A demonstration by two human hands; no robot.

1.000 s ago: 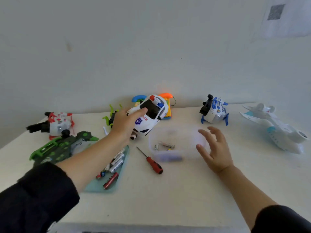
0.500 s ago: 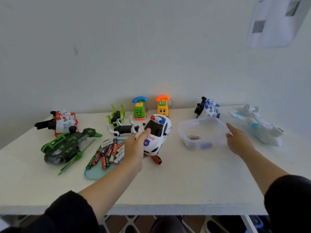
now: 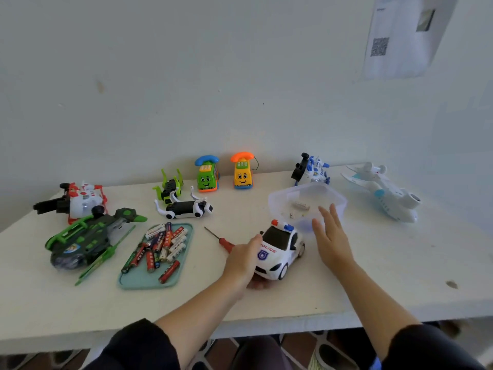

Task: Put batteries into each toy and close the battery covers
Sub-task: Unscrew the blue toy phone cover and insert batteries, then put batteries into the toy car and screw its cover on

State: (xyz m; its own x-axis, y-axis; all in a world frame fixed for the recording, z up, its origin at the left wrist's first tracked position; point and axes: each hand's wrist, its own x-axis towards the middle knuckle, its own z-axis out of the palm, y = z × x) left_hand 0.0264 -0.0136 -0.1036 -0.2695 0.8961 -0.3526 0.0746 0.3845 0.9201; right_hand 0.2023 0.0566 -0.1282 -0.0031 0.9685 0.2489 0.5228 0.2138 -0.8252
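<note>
My left hand (image 3: 244, 259) wraps the near side of the white plastic police car (image 3: 280, 251), fingers curled under its nose and hidden there; the car sits on the white desk (image 3: 373, 276) at about 6 o'clock, wheels down, so its battery cover is out of sight; my right hand (image 3: 330, 240) hovers flat and spread, holding nothing, just at 3 o'clock of the car, overlapping the clear plastic tub (image 3: 306, 201), whose small contents are too blurred to name; the red-handled screwdriver (image 3: 220, 239) runs behind my left hand, its handle end covered; at 9 o'clock the teal tray (image 3: 138, 281) holds loose batteries (image 3: 162, 247); the green toy helicopter (image 3: 88, 239) lies beyond it.
</note>
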